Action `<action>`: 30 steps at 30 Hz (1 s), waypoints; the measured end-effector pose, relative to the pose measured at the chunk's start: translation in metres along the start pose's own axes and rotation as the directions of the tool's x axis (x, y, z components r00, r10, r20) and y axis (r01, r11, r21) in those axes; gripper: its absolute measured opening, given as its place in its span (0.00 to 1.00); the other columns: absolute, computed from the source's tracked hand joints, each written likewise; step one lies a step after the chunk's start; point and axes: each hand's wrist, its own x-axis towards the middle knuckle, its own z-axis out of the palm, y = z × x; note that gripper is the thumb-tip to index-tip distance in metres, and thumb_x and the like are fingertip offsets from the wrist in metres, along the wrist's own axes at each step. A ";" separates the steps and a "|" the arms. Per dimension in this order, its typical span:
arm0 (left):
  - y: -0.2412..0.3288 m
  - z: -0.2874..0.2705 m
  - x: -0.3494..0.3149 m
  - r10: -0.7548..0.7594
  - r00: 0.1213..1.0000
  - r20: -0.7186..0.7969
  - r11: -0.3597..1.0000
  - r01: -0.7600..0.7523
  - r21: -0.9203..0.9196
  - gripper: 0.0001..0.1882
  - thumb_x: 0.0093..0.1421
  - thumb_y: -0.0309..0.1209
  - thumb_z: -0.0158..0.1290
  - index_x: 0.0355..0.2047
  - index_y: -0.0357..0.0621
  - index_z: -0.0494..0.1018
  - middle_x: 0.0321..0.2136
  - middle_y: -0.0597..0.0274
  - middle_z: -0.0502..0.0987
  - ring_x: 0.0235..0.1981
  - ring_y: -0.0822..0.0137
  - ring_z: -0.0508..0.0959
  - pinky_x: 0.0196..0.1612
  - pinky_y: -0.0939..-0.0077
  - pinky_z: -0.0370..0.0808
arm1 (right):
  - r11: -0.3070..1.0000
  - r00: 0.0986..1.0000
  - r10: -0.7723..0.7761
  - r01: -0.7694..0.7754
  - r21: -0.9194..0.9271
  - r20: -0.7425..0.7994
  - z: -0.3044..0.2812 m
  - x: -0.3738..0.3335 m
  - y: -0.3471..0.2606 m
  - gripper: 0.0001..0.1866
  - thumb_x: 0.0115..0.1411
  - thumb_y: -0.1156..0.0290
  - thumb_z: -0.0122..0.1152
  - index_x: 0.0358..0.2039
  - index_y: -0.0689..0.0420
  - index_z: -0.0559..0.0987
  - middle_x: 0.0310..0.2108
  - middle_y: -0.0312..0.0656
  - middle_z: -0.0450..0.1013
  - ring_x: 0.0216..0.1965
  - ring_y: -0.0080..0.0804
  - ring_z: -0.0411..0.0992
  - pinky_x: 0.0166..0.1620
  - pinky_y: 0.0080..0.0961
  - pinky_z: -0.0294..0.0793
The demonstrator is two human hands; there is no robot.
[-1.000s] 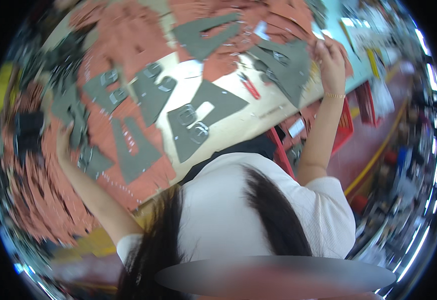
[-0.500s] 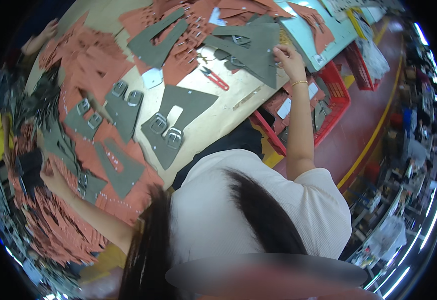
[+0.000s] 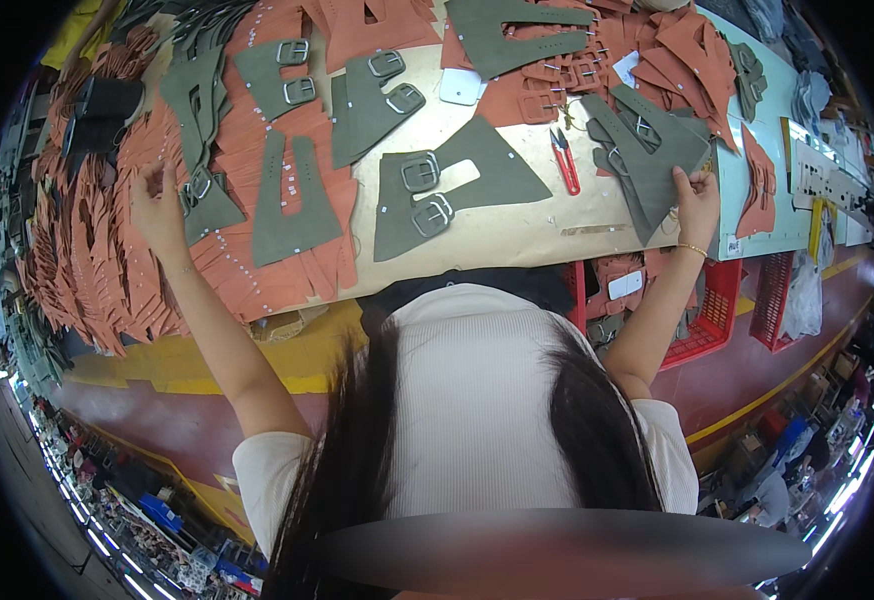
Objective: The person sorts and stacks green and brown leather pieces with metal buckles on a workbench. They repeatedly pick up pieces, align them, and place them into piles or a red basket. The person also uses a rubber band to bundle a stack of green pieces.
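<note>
My right hand pinches the near right edge of an olive-green cut leather piece, which lies on the table with buckled straps beside it. My left hand is raised over the coral leather pieces at the left, its thumb and fingers apart with nothing visible between them. Close to it lies a green piece with a buckle. Between my hands, a green two-buckle piece and a slotted green piece lie flat. Red-handled thread snips rest left of the piece at my right hand.
Coral pieces are heaped in layers along the left, with a black box-like object among them. A white card lies further back. A red plastic crate holding pieces stands below the table's right edge. A pale green board adjoins at right.
The view has swung round, so the table now lies straighter across. My left hand has moved away from beside the black box-like object; my right hand stays at the green piece's edge.
</note>
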 end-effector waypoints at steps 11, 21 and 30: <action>-0.010 0.008 -0.018 -0.045 0.998 0.047 0.987 0.052 -0.152 0.10 0.57 0.30 0.57 0.35 0.35 0.76 0.28 0.60 0.79 0.29 0.72 0.76 0.35 0.78 0.72 | 0.968 0.973 -0.229 0.226 0.105 0.021 -0.010 -0.017 -0.058 0.12 0.56 0.72 0.64 0.28 0.61 0.68 0.24 0.33 0.67 0.25 0.16 0.64 0.29 0.15 0.64; 0.002 0.013 -0.022 -0.062 0.994 0.086 0.976 0.079 -0.205 0.10 0.57 0.30 0.57 0.35 0.35 0.77 0.26 0.62 0.77 0.27 0.75 0.75 0.32 0.81 0.72 | 0.962 0.962 -0.272 0.273 0.024 -0.020 -0.014 -0.023 -0.076 0.13 0.56 0.68 0.65 0.28 0.61 0.70 0.23 0.34 0.69 0.26 0.17 0.65 0.29 0.16 0.65; 0.015 0.034 -0.021 -0.070 0.990 0.120 0.968 0.096 -0.231 0.11 0.55 0.32 0.58 0.34 0.35 0.78 0.25 0.60 0.77 0.24 0.73 0.75 0.30 0.79 0.72 | 0.965 0.965 -0.260 0.258 -0.052 -0.024 -0.015 -0.025 -0.083 0.13 0.56 0.68 0.65 0.28 0.62 0.70 0.24 0.35 0.69 0.27 0.20 0.67 0.32 0.17 0.67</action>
